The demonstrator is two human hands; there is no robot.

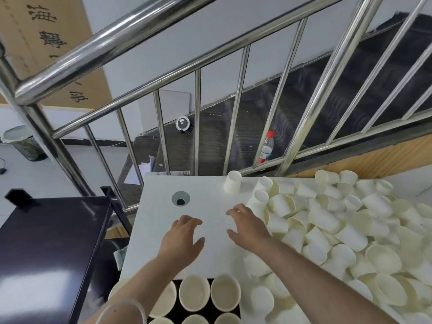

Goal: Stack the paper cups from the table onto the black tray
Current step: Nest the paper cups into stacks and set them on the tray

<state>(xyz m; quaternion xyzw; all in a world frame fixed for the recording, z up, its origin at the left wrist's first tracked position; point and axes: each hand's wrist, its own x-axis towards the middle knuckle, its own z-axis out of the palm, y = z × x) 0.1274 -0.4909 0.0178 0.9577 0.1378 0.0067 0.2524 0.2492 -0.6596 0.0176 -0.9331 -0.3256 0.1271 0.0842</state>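
Single head-worn wide-angle view, tilted forward and down, close over white table (210, 206); steel railing (163, 66) beyond; edges bowed by lens.

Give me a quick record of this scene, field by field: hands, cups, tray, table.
left hand: open, over bare table, holding nothing
right hand: open, fingers spread, beside the pile
loose cups: jumbled heap covering the table's right side
lone cup: upside down near the far edge
black tray: near edge, upright cups in rows
table: white, round hole
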